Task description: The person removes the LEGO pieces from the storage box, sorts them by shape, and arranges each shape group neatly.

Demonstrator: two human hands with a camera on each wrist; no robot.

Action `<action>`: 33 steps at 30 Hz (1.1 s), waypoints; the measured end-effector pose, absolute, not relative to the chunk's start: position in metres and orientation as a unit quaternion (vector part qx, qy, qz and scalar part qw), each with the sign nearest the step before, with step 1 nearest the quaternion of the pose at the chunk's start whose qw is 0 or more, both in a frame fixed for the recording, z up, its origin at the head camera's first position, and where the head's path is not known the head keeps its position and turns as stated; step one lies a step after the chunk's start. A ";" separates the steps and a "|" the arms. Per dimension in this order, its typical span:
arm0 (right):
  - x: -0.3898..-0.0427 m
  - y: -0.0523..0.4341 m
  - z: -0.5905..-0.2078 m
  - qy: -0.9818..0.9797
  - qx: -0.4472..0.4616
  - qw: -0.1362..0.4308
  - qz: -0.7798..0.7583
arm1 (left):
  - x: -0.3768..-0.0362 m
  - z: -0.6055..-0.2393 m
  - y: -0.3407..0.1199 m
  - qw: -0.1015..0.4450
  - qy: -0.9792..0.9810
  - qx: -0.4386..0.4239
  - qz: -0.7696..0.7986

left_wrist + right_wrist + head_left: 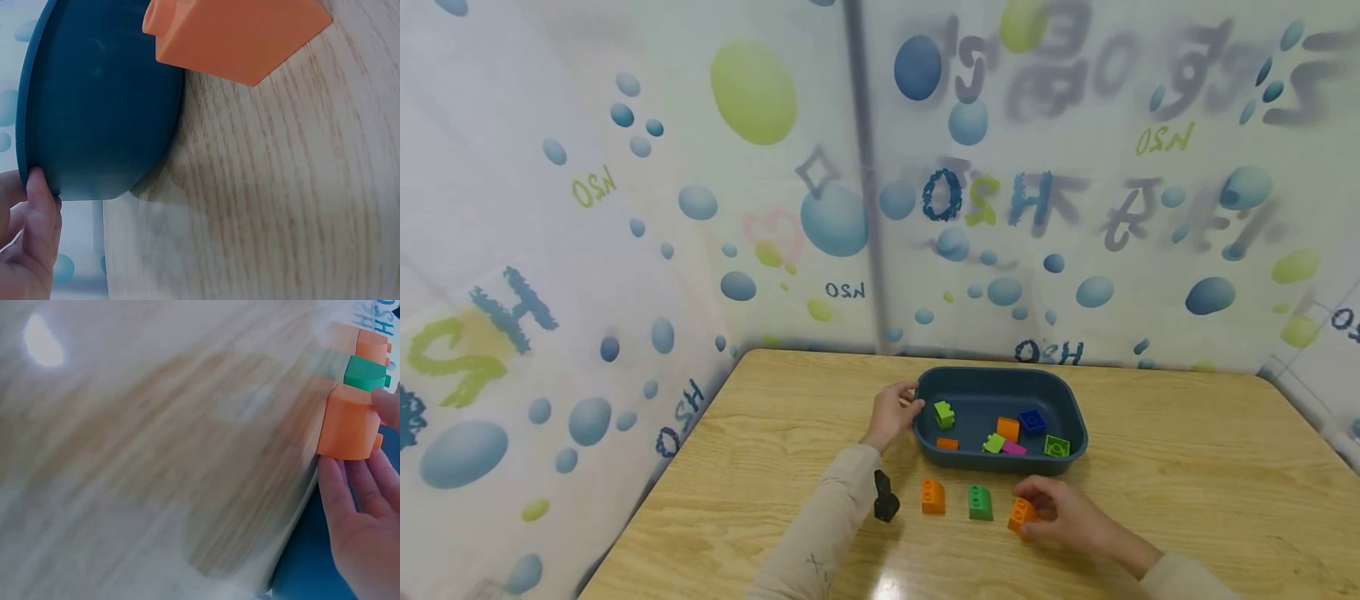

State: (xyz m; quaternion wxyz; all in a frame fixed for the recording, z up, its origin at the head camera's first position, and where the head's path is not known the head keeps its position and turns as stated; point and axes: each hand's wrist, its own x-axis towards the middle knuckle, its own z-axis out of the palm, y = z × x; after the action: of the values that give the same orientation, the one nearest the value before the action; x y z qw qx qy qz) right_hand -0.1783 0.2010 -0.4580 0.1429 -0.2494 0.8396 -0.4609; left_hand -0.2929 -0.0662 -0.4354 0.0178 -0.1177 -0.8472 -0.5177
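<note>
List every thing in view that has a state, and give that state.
Left hand: grips the tray's left rim.
Right hand: holds the right orange brick.
Blue tray: upright, holding loose bricks.
Right orange brick: on the table, held.
Green brick: free.
Left orange brick: free.

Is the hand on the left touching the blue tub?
Touching. The left wrist view shows the left hand with a fingertip pressed against the blue tub's rim.
</note>
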 end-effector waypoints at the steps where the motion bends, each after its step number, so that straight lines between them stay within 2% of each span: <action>1: -0.179 0.201 -0.458 0.841 -0.248 0.143 -0.459 | -0.293 -0.436 -0.066 0.018 -0.847 -0.118 -0.517; 14: -0.182 0.208 -0.457 0.846 -0.271 0.124 -0.443 | -0.290 -0.432 -0.065 0.016 -0.846 -0.114 -0.520; 33: -0.187 0.206 -0.462 0.872 -0.251 0.115 -0.404 | -0.292 -0.435 -0.066 0.017 -0.847 -0.110 -0.519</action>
State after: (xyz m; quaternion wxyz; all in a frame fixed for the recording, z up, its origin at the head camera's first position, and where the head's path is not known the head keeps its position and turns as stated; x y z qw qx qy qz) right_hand -0.1874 0.2065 -0.4621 0.1151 -0.2509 0.8719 -0.4045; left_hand -0.2923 -0.0659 -0.4347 0.0169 -0.1097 -0.8474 -0.5192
